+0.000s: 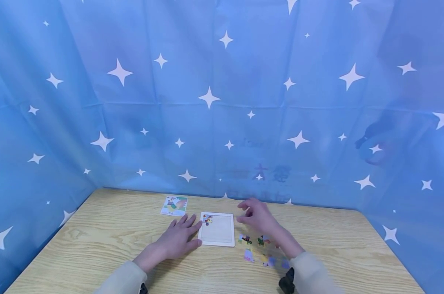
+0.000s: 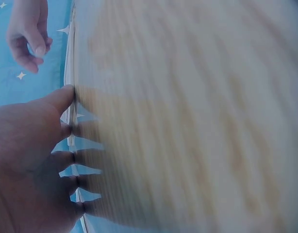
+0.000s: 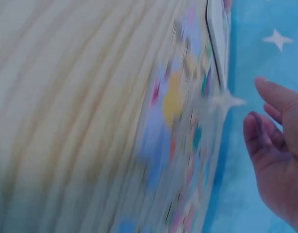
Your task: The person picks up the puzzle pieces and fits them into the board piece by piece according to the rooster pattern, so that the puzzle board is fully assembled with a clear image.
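Observation:
A white square puzzle tray [image 1: 217, 234] lies on the table, with a few joined jigsaw pieces [image 1: 207, 219] in its upper left corner. My left hand [image 1: 177, 239] rests on the wood with fingers spread, its thumb and index finger touching the tray's left edge. To the right of the tray, my right hand [image 1: 259, 217] hovers above the table. Its thumb and fingers are loosely bent and apart, and nothing shows between them in the right wrist view [image 3: 280, 145]. Loose jigsaw pieces [image 1: 248, 255] lie below that hand, some hidden by the forearm.
A picture card [image 1: 174, 206] of a colourful figure lies at the back, left of the tray. The wooden table [image 1: 108, 237] ends at a blue curtain [image 1: 170, 122] with white stars.

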A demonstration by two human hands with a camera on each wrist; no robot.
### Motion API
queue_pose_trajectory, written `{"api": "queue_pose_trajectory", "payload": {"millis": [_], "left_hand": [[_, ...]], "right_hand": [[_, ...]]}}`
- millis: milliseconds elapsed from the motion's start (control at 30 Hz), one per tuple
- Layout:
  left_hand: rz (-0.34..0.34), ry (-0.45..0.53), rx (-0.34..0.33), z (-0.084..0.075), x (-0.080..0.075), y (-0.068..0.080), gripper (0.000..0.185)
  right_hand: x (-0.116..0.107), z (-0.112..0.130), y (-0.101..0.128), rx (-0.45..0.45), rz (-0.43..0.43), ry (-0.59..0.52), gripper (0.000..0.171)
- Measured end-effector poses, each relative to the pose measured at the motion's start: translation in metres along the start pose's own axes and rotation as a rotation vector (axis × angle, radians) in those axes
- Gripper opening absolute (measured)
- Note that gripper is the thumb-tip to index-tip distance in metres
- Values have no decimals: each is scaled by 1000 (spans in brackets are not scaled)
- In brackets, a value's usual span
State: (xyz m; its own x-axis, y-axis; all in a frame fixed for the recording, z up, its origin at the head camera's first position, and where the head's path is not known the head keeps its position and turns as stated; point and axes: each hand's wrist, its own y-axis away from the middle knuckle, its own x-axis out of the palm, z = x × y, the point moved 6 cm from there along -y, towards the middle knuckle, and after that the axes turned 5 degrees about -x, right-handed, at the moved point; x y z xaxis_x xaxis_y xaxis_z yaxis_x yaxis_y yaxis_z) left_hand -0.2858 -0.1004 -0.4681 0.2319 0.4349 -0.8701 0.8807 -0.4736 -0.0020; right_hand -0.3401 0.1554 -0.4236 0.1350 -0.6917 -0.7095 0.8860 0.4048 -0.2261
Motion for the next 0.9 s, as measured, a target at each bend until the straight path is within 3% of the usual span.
{"api": "queue_pose_trajectory", "payload": {"millis": [400, 567, 900], "left_hand": [[24, -1, -21, -14, -10, 6, 63], [16, -7, -19, -10, -7, 4, 63], [1, -4, -5, -2, -1, 1, 62]], "right_hand": [[-37, -42, 25, 94, -30, -75, 39], [-44, -51, 30, 92, 10, -86, 40], [-40, -62, 32, 76, 127, -4, 42]]}}
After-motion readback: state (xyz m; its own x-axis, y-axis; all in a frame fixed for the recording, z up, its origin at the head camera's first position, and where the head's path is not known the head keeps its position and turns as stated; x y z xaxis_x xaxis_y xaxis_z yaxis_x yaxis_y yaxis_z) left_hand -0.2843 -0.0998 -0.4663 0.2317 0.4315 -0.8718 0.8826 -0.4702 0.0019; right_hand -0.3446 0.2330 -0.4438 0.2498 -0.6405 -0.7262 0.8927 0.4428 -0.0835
